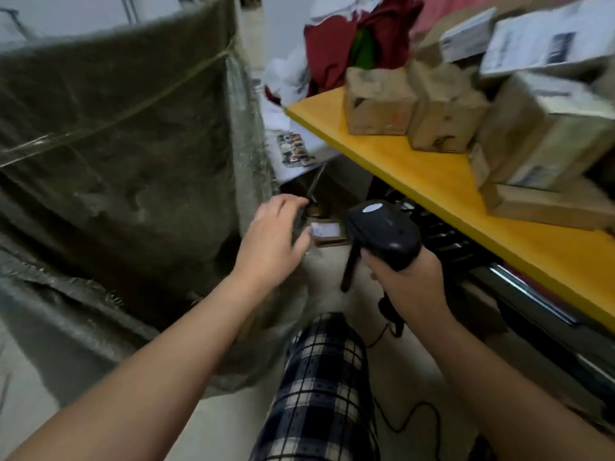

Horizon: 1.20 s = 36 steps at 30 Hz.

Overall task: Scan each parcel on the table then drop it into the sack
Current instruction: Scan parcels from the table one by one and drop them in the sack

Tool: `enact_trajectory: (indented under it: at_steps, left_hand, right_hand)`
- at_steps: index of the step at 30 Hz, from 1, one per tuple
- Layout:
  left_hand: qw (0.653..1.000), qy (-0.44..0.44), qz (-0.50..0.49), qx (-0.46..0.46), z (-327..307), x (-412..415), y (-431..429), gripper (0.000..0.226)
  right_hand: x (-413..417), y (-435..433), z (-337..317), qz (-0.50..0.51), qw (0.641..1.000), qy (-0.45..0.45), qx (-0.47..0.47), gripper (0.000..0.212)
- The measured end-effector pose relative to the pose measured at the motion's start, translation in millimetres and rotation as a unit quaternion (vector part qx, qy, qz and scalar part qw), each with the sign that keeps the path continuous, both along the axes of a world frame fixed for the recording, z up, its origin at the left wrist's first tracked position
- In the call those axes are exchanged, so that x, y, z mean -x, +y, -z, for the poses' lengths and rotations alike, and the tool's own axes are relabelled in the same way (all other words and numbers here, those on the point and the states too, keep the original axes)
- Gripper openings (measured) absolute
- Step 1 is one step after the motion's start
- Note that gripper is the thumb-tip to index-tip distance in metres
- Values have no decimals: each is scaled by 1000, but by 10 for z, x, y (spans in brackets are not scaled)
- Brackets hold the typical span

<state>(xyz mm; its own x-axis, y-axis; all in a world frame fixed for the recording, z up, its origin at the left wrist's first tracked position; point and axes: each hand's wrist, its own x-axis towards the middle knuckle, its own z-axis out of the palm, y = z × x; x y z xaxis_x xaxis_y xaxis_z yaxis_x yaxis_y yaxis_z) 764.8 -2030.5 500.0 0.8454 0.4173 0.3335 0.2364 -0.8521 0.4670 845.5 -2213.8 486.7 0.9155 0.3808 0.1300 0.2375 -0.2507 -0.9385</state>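
Your right hand (407, 284) grips the black scanner (382, 231) just below the yellow table (432, 184), where brown parcels (379, 101) are heaped. Your left hand (271, 237) reaches out with loose fingers, holding nothing, beside the grey-green sack (116, 154). A small labelled parcel (324, 232) lies on the floor between your hands

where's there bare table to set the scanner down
Bare table runs as a strip along the near edge, in front of the parcels. It is widest at the near end, below the flat box. The far side is crowded with stacked parcels. The right hand grips the scanner.
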Motion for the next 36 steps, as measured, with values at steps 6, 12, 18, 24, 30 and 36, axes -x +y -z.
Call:
enact_trajectory:
  at_steps: [6,12,18,24,30,36]
  left_hand:
    - [984,-68,163,-8,-617,-375,-1134,41]
    - [952,-62,298,22,-889,-788,-2256,40]
    - [931,-9,360,56,-909,-1008,-3246,53]
    - [934,13,344,94,-889,-1094,-3625,47]
    - [917,-21,343,204,-903,-1028,-3578,25]
    - [851,79,383,350,-872,-831,-3442,69]
  right_hand:
    - [284,-1207,-534,126,990,-12,-57,19]
    - [432,-2213,-937,243,965,-65,-71,19]
    - [541,-3018,-975,378,913,-69,-141,32]
    - [456,-3368,-889,406,886,33,-223,37]
    - [463,-3155,-860,373,881,32,-288,42]
    - [611,-2994,-713,412,858,-39,-305,46]
